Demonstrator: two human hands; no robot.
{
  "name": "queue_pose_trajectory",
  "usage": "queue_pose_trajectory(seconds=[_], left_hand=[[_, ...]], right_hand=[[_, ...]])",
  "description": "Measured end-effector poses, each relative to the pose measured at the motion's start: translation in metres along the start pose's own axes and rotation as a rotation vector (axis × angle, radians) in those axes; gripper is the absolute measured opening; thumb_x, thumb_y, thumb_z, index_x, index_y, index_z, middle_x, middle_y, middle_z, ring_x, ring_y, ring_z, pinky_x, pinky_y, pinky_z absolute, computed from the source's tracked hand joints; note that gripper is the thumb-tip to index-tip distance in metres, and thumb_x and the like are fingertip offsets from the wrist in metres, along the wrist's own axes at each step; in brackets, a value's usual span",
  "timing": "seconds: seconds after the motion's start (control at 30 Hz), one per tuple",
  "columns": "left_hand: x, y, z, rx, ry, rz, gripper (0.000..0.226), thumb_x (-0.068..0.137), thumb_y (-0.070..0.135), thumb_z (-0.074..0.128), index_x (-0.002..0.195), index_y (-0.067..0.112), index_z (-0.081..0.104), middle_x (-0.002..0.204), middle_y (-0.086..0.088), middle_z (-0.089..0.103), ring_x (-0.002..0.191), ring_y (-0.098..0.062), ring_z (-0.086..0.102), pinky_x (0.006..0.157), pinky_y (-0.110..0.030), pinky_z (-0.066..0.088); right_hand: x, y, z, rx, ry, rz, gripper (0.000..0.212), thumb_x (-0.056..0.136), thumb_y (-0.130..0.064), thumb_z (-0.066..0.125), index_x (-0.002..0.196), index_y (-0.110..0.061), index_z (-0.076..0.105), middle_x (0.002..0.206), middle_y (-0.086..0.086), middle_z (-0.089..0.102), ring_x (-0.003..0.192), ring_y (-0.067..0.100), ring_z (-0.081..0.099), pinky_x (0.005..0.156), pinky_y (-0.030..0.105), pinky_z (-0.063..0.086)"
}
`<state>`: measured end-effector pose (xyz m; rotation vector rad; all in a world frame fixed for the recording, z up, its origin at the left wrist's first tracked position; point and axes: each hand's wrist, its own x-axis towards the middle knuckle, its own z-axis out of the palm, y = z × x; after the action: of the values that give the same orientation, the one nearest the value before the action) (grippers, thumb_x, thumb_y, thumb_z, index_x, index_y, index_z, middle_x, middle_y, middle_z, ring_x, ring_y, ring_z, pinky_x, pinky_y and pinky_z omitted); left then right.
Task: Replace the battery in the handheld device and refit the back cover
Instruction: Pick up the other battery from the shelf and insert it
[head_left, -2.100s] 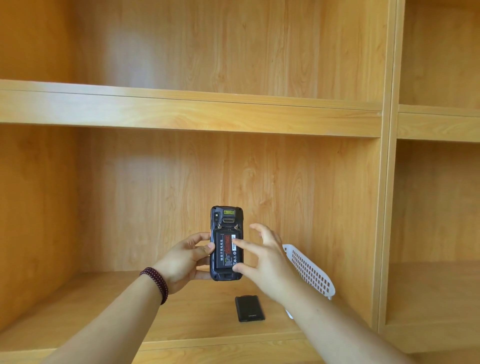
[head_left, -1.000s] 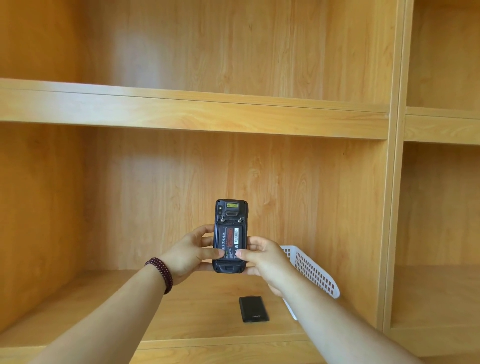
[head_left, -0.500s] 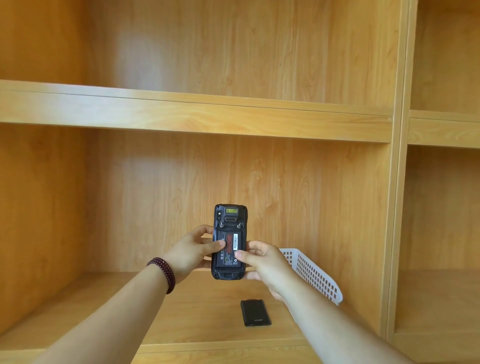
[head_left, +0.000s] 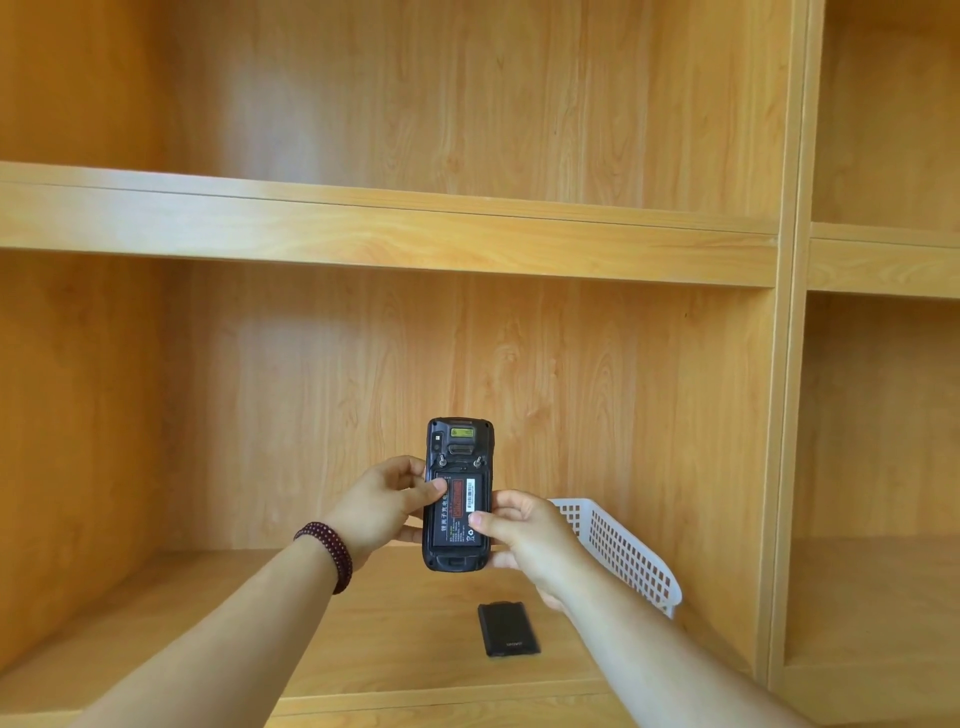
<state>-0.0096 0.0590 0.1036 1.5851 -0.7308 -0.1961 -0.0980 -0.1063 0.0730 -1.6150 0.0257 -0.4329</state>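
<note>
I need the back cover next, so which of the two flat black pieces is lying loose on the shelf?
The plain black back cover, flat on the shelf below the right hand. The labelled battery sits in the device.

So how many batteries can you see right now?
1: the battery sits in the open back of the handheld device, under both thumbs. The white basket may hide another.
</note>
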Motion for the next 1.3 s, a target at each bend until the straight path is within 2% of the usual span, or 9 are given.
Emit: queue_pose_trajectory(seconds=[0.1,0.27,0.63,0.8,0.9,1.03,1.1,1.2,1.3], left_hand=[[0.001,0.000,-0.001,0.023,-0.024,-0.023,0.032,0.091,0.017,0.067,0.112,-0.005,0.058,0.108,-0.020,0.073,0.082,-0.020,0.074,0.067,-0.033,0.061],[0.005,0.014,-0.010,-0.032,0.002,0.004,0.028,0.096,0.031,0.057,0.118,0.015,0.064,0.109,-0.009,0.071,0.088,-0.021,0.069,0.074,-0.034,0.060],[0.014,0.016,-0.023,0.040,-0.056,-0.009,0.023,0.093,0.011,0.063,0.116,0.010,0.064,0.105,-0.014,0.069,0.086,-0.021,0.068,0.073,-0.040,0.062],[0.014,0.007,-0.023,0.033,-0.009,-0.009,0.021,0.094,0.010,0.061,0.115,0.009,0.065,0.115,-0.022,0.068,0.088,-0.023,0.068,0.068,-0.037,0.062],[0.014,0.000,-0.030,0.031,0.034,-0.003,0.020,0.095,0.009,0.060,0.115,0.008,0.065,0.118,-0.024,0.067,0.086,-0.022,0.069,0.067,-0.037,0.063],[0.015,-0.008,-0.046,0.056,0.074,0.000,0.019,0.096,0.009,0.058,0.114,0.011,0.065,0.117,-0.025,0.067,0.088,-0.022,0.069,0.066,-0.036,0.063],[0.015,-0.012,-0.053,0.059,0.083,-0.007,0.019,0.096,0.009,0.058,0.113,0.012,0.066,0.117,-0.024,0.068,0.089,-0.023,0.069,0.067,-0.036,0.063],[0.013,-0.018,-0.060,0.063,0.093,-0.017,0.020,0.096,0.009,0.058,0.115,0.011,0.065,0.118,-0.024,0.067,0.090,-0.023,0.069,0.067,-0.037,0.063],[0.014,-0.021,-0.067,0.064,0.107,-0.026,0.023,0.096,0.007,0.058,0.117,0.010,0.063,0.120,-0.025,0.066,0.089,-0.023,0.068,0.063,-0.034,0.062]], right_hand=[[-0.001,0.002,-0.001,-0.003,-0.005,0.008,0.018,0.090,-0.007,0.065,0.108,-0.005,0.065,0.104,0.011,0.073,0.094,0.022,0.072,0.077,0.040,0.061],[-0.004,0.004,-0.002,0.003,-0.031,0.026,0.018,0.090,-0.005,0.064,0.108,-0.004,0.065,0.104,0.011,0.073,0.094,0.021,0.072,0.075,0.038,0.061],[-0.004,0.017,0.000,-0.065,-0.001,0.057,0.018,0.089,-0.011,0.067,0.107,-0.009,0.065,0.106,0.008,0.073,0.099,0.021,0.071,0.089,0.052,0.055],[0.001,0.021,0.003,-0.033,-0.046,0.107,0.024,0.087,-0.013,0.070,0.109,-0.007,0.064,0.110,0.010,0.072,0.102,0.022,0.069,0.089,0.049,0.056],[0.011,0.023,-0.002,-0.050,-0.082,0.175,0.036,0.086,-0.028,0.071,0.116,-0.010,0.064,0.113,0.007,0.071,0.103,0.022,0.069,0.092,0.044,0.056],[0.034,0.025,-0.014,-0.517,0.106,0.231,0.035,0.095,-0.033,0.058,0.124,-0.014,0.059,0.103,0.001,0.067,0.083,0.014,0.066,0.092,0.037,0.055],[0.042,0.030,-0.012,-0.913,-0.005,0.317,0.036,0.095,-0.034,0.057,0.125,-0.015,0.059,0.100,0.003,0.067,0.078,0.016,0.064,0.089,0.035,0.055],[0.054,0.041,-0.004,-1.287,-0.239,0.480,0.054,0.089,-0.035,0.066,0.135,-0.011,0.052,0.127,0.009,0.062,0.103,0.024,0.065,0.096,0.037,0.051],[0.068,0.040,-0.008,-1.309,-0.410,0.571,0.071,0.083,-0.028,0.073,0.145,-0.017,0.040,0.149,0.010,0.043,0.129,0.032,0.049,0.107,0.043,0.043]])
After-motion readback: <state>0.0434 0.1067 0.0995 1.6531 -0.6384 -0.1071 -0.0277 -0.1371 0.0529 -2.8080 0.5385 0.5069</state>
